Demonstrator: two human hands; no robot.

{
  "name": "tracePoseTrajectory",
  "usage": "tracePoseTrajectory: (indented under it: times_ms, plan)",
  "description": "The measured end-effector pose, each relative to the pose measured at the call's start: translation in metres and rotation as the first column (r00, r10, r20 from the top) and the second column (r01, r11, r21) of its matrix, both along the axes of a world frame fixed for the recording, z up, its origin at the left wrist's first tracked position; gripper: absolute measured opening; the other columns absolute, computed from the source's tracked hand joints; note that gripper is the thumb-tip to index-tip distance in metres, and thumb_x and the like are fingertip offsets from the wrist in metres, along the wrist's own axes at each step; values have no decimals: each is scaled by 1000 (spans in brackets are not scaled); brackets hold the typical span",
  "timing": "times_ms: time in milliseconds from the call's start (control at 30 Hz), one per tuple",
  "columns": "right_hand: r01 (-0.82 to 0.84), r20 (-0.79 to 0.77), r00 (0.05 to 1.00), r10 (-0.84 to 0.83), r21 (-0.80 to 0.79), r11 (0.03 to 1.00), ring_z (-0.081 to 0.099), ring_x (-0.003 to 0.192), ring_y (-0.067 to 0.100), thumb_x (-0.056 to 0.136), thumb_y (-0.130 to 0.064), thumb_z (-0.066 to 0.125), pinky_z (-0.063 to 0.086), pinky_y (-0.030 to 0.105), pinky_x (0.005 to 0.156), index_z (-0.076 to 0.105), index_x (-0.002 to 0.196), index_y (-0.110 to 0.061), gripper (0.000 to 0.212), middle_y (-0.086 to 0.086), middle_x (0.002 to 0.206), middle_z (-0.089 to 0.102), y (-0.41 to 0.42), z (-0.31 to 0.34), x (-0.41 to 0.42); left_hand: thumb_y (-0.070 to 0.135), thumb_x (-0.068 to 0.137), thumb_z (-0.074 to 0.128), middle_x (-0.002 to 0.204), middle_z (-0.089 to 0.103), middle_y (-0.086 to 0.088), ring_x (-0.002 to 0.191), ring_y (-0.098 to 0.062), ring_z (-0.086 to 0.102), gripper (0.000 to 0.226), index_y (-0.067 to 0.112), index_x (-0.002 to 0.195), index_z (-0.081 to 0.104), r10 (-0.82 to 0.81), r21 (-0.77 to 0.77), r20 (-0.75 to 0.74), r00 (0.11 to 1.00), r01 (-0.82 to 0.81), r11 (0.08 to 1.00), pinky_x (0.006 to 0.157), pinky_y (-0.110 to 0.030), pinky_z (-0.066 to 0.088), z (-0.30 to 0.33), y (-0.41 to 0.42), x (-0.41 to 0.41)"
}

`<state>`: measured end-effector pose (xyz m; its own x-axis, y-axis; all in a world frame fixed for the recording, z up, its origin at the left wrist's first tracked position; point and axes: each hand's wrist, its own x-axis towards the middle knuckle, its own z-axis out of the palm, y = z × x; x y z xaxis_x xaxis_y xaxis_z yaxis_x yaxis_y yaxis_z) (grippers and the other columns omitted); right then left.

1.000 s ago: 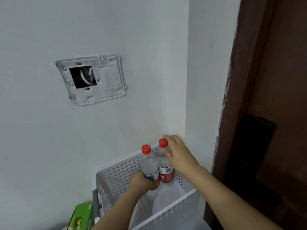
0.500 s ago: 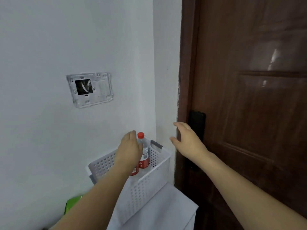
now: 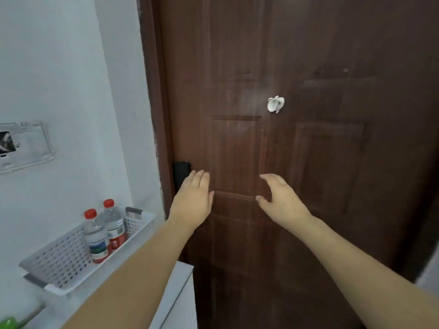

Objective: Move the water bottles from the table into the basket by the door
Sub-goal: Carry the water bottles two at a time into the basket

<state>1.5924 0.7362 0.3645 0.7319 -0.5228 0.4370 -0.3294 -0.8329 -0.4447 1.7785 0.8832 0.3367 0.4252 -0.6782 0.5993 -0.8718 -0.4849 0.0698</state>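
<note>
Two clear water bottles with red caps and red labels stand upright in a white perforated basket [image 3: 59, 260] at the lower left. The nearer bottle [image 3: 96, 236] is in front and the farther bottle [image 3: 114, 224] stands just behind it, close to the basket's far end. My left hand [image 3: 192, 198] is raised in front of the door, well right of the basket, fingers apart and holding nothing. My right hand [image 3: 280, 198] hovers beside it, also empty with curled, spread fingers.
A dark brown wooden door [image 3: 297, 138] fills the right side, with a black lock plate [image 3: 181, 174] and a small white hook [image 3: 275, 104]. The basket rests on a white cabinet top [image 3: 173, 295]. A grey wall bracket [image 3: 23, 146] hangs at left; something green [image 3: 9, 324] sits bottom left.
Both hands have let go of the bottles and pulled away to the right, in front of the door. The view has swung right, so the basket now sits at the lower left.
</note>
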Motion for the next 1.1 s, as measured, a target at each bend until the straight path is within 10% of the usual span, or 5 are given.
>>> tracePoseTrajectory:
  times_ms: [1100]
  plan:
    - [284,-12,959,-283,57,957,26,145,16,97,-24,53,23,33,119,34,148,-15,55,-1,157,26,-168,-47,-564,35,103,44,157,37,-11,148,-29,28,57,6,152,34,-307,270,224,925,244,932,122,-41,24,-39,-218,-530]
